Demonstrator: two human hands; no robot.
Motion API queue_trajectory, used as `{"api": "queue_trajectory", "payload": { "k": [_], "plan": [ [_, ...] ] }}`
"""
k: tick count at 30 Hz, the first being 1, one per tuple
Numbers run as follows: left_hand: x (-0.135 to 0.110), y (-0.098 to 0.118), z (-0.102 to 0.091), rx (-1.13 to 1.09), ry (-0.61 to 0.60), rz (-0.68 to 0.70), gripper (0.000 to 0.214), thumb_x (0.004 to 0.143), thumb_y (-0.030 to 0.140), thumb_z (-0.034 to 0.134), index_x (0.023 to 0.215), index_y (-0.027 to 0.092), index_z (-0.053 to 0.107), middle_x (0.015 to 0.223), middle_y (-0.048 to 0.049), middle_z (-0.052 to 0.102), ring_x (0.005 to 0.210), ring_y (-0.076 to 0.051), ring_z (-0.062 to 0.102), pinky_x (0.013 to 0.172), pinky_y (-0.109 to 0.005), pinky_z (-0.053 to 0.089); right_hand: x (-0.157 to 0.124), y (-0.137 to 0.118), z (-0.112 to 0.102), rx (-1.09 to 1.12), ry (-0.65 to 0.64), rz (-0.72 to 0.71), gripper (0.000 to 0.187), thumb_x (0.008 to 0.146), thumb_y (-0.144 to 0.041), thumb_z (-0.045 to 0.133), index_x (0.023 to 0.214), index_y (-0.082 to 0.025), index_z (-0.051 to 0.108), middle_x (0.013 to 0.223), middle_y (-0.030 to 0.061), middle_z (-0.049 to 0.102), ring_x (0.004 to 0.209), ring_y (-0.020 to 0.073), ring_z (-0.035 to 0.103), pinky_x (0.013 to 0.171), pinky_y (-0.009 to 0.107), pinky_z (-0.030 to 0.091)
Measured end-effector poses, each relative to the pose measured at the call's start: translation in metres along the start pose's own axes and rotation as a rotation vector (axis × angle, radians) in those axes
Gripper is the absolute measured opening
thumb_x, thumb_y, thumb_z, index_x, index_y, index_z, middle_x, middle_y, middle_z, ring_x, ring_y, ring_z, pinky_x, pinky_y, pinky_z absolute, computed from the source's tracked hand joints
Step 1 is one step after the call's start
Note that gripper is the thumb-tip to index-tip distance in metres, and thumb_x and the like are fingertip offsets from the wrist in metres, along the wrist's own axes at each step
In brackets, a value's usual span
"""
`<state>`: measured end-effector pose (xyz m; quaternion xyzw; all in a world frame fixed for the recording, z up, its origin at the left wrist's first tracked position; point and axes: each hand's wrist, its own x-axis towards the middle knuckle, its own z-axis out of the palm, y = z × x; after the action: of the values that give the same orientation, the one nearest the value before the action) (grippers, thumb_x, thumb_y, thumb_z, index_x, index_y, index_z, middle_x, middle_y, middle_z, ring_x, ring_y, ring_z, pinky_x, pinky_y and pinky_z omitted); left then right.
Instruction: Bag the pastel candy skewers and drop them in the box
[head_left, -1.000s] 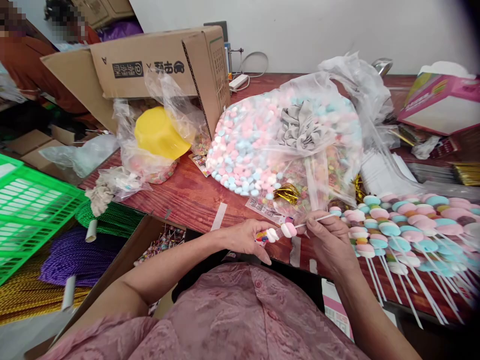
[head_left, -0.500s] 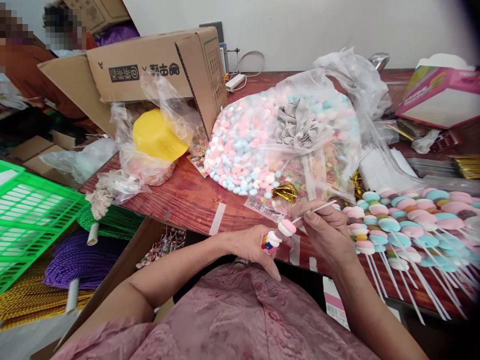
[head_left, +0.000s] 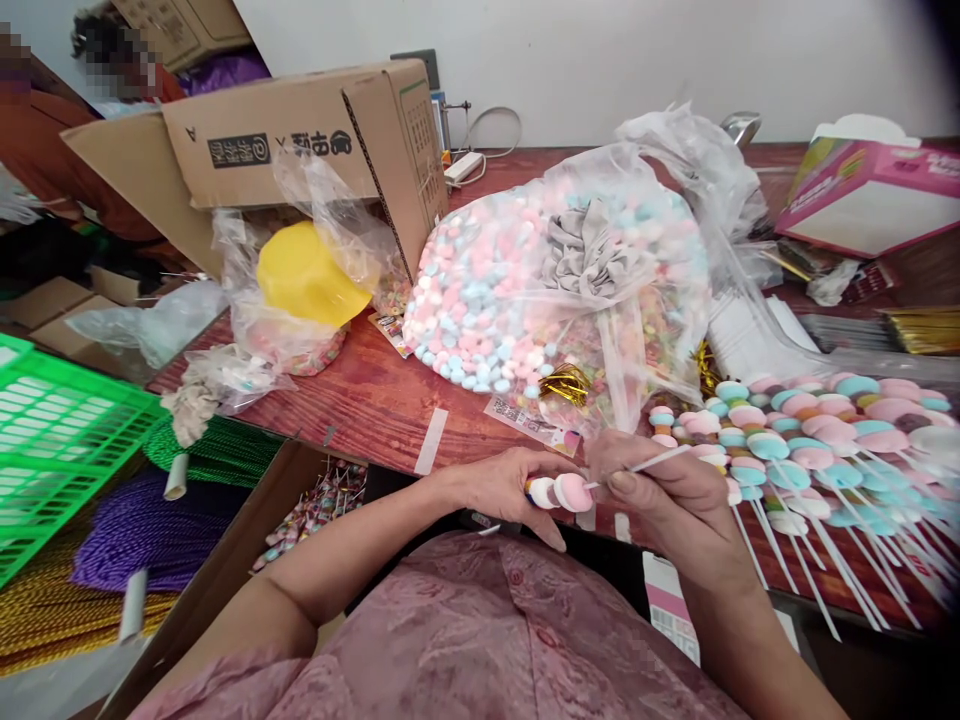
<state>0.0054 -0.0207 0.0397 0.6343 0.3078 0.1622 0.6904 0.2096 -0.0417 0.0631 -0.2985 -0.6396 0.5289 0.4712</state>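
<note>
In front of my body, my left hand (head_left: 517, 490) curls its thumb and fingers around the candy end of a marshmallow skewer (head_left: 571, 493). Pink and white marshmallows stick out of that grip toward the right; the far end is hidden in the palm. My right hand (head_left: 660, 495) pinches the skewer's thin white stick (head_left: 661, 458) between thumb and fingers. To the right lies a pile of finished-looking marshmallow skewers (head_left: 832, 430), pink, blue and white, with their sticks pointing toward me. Beyond my hands sits a big clear bag of marshmallows (head_left: 480, 290).
A cardboard box (head_left: 300, 140) and a yellow bowl-like piece (head_left: 311, 272) stand at the back left. Gold twist ties (head_left: 566, 384) lie by the bag. A green crate (head_left: 67, 440) and purple cords (head_left: 150, 530) are at lower left. Another person (head_left: 52, 150) is far left.
The skewer's candy end has dropped and turned so its pink end faces right. Both hands have come slightly closer to me, and my right hand has shifted right.
</note>
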Motion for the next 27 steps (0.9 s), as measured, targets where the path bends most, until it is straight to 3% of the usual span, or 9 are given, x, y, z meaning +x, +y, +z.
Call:
{"api": "queue_trajectory", "payload": {
  "k": [2,4,7,9,13,17,21,27],
  "plan": [
    [-0.001,0.004,0.000,-0.043,-0.023,0.018,0.056,0.056,0.024,0.088,0.107,0.017,0.066,0.096,0.0010,0.063,0.090,-0.016,0.057,0.081,-0.027,0.045,0.001,-0.004,0.000,-0.012,0.004,-0.034,0.017,0.092,-0.028,0.060,0.080,-0.023,0.070,0.070,0.0014,0.062,0.067,0.0172,0.057,0.069,0.034,0.047],
    [-0.003,0.009,0.000,-0.057,-0.032,0.020,0.052,0.056,0.028,0.089,0.101,0.016,0.066,0.085,0.0030,0.061,0.080,-0.013,0.056,0.073,-0.025,0.046,0.005,-0.002,0.003,-0.035,0.000,-0.007,0.018,0.092,-0.029,0.059,0.079,-0.023,0.070,0.068,0.0009,0.062,0.066,0.0168,0.058,0.065,0.032,0.047],
    [-0.005,0.011,0.002,-0.048,-0.071,-0.097,0.046,0.056,0.038,0.090,0.086,0.016,0.062,0.059,0.0087,0.050,0.052,-0.008,0.046,0.051,-0.021,0.038,0.011,0.008,0.015,-0.142,-0.036,0.026,0.020,0.091,-0.029,0.061,0.074,-0.023,0.070,0.065,0.0002,0.064,0.063,0.0154,0.059,0.062,0.030,0.046],
    [-0.005,0.009,0.002,-0.056,-0.084,-0.172,0.046,0.056,0.043,0.089,0.077,0.016,0.059,0.052,0.0099,0.046,0.043,-0.006,0.040,0.043,-0.021,0.033,0.013,0.015,0.023,-0.209,-0.032,0.006,0.019,0.089,-0.030,0.063,0.074,-0.023,0.072,0.067,0.0006,0.067,0.064,0.0152,0.061,0.063,0.029,0.047],
    [-0.008,0.003,-0.004,-0.071,-0.072,-0.087,0.046,0.057,0.040,0.089,0.082,0.016,0.059,0.065,0.0063,0.054,0.056,-0.008,0.050,0.049,-0.020,0.038,0.012,0.020,0.025,-0.175,-0.037,0.050,0.020,0.087,-0.033,0.066,0.071,-0.022,0.074,0.068,0.0018,0.070,0.065,0.0157,0.061,0.063,0.029,0.048],
    [-0.018,-0.002,-0.009,-0.103,-0.066,0.060,0.047,0.067,0.036,0.085,0.102,0.017,0.060,0.086,0.0021,0.060,0.075,-0.009,0.055,0.067,-0.020,0.045,0.012,0.019,0.011,-0.027,0.099,0.142,0.022,0.084,-0.036,0.070,0.068,-0.021,0.072,0.063,0.0009,0.065,0.060,0.0143,0.057,0.058,0.027,0.046],
    [-0.023,-0.010,-0.002,-0.306,-0.124,0.001,0.040,0.082,0.052,0.069,0.091,0.016,0.054,0.067,0.0036,0.057,0.053,-0.006,0.050,0.051,-0.018,0.037,0.017,0.023,0.009,-0.004,0.120,0.190,0.023,0.081,-0.038,0.073,0.067,-0.020,0.071,0.061,0.0006,0.064,0.058,0.0128,0.055,0.056,0.025,0.044],
    [-0.019,-0.017,0.005,-0.413,-0.040,-0.016,0.046,0.077,0.054,0.074,0.082,0.019,0.045,0.054,0.0088,0.047,0.040,-0.004,0.038,0.041,-0.018,0.029,0.022,0.036,0.027,0.043,0.049,0.271,0.031,0.076,-0.046,0.075,0.064,-0.019,0.068,0.056,-0.0014,0.060,0.053,0.0112,0.051,0.053,0.025,0.042]
  ]
}}
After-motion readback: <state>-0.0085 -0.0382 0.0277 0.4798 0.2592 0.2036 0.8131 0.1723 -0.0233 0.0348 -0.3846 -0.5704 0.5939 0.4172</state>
